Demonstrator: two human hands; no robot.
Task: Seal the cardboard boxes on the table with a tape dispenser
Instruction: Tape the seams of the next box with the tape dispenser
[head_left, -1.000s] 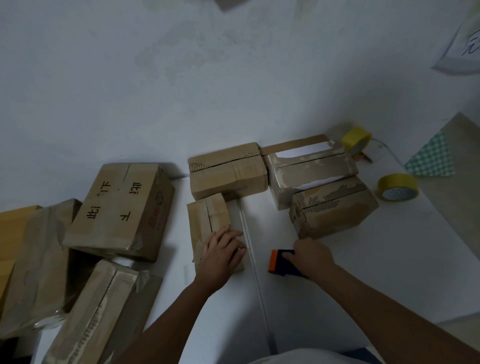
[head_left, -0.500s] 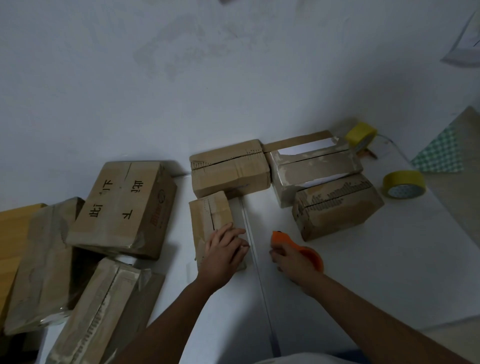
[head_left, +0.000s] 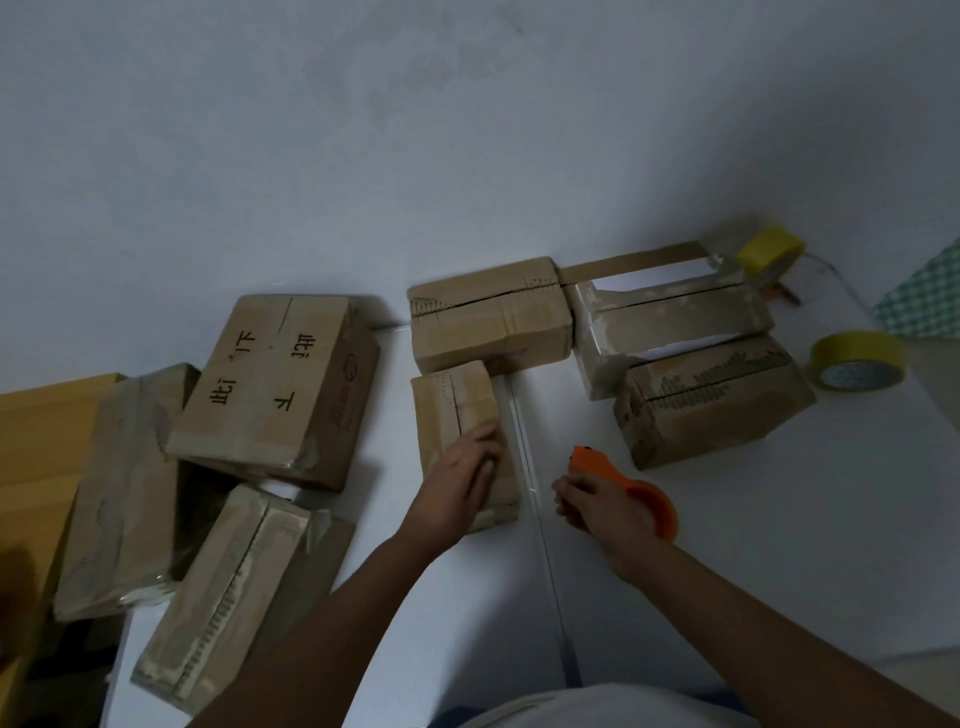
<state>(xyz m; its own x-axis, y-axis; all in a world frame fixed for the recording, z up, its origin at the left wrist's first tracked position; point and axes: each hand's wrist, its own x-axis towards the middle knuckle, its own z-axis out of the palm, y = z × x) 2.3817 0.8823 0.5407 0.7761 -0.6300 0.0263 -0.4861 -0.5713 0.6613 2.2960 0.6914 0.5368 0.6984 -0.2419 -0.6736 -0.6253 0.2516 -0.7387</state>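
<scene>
While worn cardboard boxes (head_left: 485, 325) crowd the white tabletop (head_left: 779, 545), left hand (head_left: 460, 486) presses flat on small box (head_left: 457, 415); right hand (head_left: 602, 506) grips orange tape dispenser (head_left: 647, 499).

A white table (head_left: 779, 545) against a wall is seen from above. A small box (head_left: 460, 415) is pressed flat by the left hand (head_left: 457, 483). An orange dispenser (head_left: 623, 488) is gripped by the right hand (head_left: 597, 506). More boxes (head_left: 488, 322) and two yellow tape rolls (head_left: 857, 361) are spread around.
</scene>
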